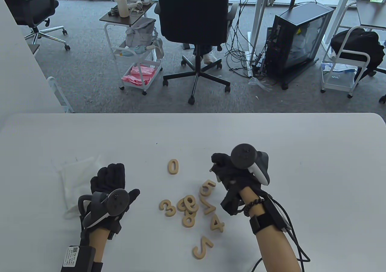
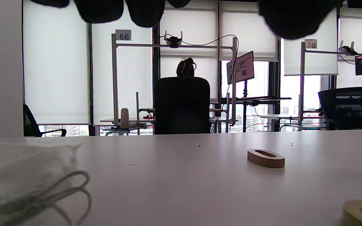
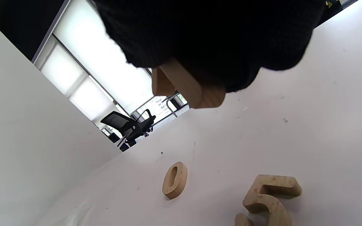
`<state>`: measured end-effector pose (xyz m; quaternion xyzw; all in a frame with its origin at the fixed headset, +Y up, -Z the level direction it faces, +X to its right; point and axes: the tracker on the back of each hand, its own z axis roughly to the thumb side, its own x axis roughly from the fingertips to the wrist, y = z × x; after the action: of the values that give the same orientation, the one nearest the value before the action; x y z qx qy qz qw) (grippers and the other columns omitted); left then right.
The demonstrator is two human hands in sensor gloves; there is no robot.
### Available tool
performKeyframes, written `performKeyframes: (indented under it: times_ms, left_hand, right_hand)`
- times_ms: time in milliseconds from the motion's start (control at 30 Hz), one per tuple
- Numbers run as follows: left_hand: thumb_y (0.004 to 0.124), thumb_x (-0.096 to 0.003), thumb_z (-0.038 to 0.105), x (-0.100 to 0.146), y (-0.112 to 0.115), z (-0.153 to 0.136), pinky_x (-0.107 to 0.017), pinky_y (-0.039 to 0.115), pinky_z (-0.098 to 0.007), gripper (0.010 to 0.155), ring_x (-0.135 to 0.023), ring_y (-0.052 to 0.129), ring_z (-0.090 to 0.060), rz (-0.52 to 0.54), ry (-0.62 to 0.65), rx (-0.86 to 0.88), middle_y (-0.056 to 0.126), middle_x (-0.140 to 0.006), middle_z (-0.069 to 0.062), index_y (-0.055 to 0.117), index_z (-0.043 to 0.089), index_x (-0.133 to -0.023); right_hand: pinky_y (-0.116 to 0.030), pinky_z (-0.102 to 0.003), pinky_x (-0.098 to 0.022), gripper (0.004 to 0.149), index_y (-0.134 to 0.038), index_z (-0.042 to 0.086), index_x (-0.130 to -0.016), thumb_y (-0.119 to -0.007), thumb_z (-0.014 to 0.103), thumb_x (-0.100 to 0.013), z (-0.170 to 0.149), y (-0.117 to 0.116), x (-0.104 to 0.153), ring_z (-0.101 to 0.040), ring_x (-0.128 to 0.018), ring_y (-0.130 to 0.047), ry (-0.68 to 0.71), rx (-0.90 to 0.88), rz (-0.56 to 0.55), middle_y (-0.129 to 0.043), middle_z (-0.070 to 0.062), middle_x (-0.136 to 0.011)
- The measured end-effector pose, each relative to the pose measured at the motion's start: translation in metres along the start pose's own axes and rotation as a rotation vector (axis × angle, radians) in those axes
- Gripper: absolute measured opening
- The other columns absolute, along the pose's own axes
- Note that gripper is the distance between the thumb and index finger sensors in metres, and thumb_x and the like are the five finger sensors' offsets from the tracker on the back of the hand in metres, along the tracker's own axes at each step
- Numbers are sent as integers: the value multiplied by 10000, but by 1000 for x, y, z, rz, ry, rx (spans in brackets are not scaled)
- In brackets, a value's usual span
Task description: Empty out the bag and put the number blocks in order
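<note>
My right hand [image 1: 238, 175] fingers pinch a wooden number block [image 3: 187, 88] above the table [image 1: 301, 151]; I should set it flat just right of the 0 [image 1: 173, 166]. Left hand [image 1: 110, 184] rests spread beside the emptied bag [image 1: 75, 175]

bare worktop [image 1: 316, 151] lies open to the right and along the far edge. the 0 block [image 1: 173, 166] sits alone mid-worktop; a cluster of number blocks [image 1: 193, 208] fills the gap between the hands, and the white bag [image 1: 75, 178] blocks the left.
</note>
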<state>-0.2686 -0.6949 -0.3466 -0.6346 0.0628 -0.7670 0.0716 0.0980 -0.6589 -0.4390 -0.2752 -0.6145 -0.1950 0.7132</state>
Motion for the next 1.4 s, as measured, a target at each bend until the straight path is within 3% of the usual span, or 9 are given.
performKeyframes:
  times_ms: [100,300,533,867,1167,1400]
  left_hand:
    - [670,-514,594,0,-1,-1,-686,466,-794,940,-1024,509,-664,5,-4,2,389,-1156,-334,300,11,-1153]
    - [669,-516,590,3,-5,-8,-686,467,-793,936,-1024,510,-663,22,-20,23,390,-1156,-333,300,13,-1152]
    - [670,-518,587,3,-6,-10,-685,466,-794,935,-1022,511,-665,23,-31,32,390,-1154,-339,301,8,-1152]
    - [671,-517,589,3,-5,-10,-684,464,-796,937,-1022,506,-668,24,-27,31,386,-1156,-336,299,10,-1153]
    - [673,-517,587,4,-6,-11,-683,463,-797,938,-1021,506,-669,30,-31,41,386,-1153,-343,302,5,-1152]
    - [677,-515,587,4,-5,-10,-683,462,-798,942,-1021,504,-670,25,-29,38,384,-1154,-341,300,3,-1152]
  right_hand:
    - [-946,-381,-415,458,-794,152,-935,-853,249,-491,19,-18,-32,-296,-567,-1033,-25,31,31,-911,-143,-831]
    - [-954,-402,-437,441,-804,156,-923,-853,221,-490,34,-63,-90,-318,-591,-1039,-97,137,82,-891,-170,-839]
    - [-960,-399,-435,428,-826,170,-909,-860,215,-485,22,-94,-125,-320,-578,-1047,-184,195,103,-888,-180,-833]
    - [-991,-380,-416,484,-813,116,-927,-896,198,-458,18,-123,-140,-313,-543,-1080,-237,274,122,-915,-182,-813]
    - [-1022,-317,-314,480,-867,116,-890,-914,259,-434,22,-130,-143,-239,-417,-1121,-277,434,15,-984,-187,-714]
    - [-980,-336,-277,471,-873,131,-882,-900,285,-438,19,-130,-144,-234,-371,-1094,-263,457,20,-999,-136,-647]
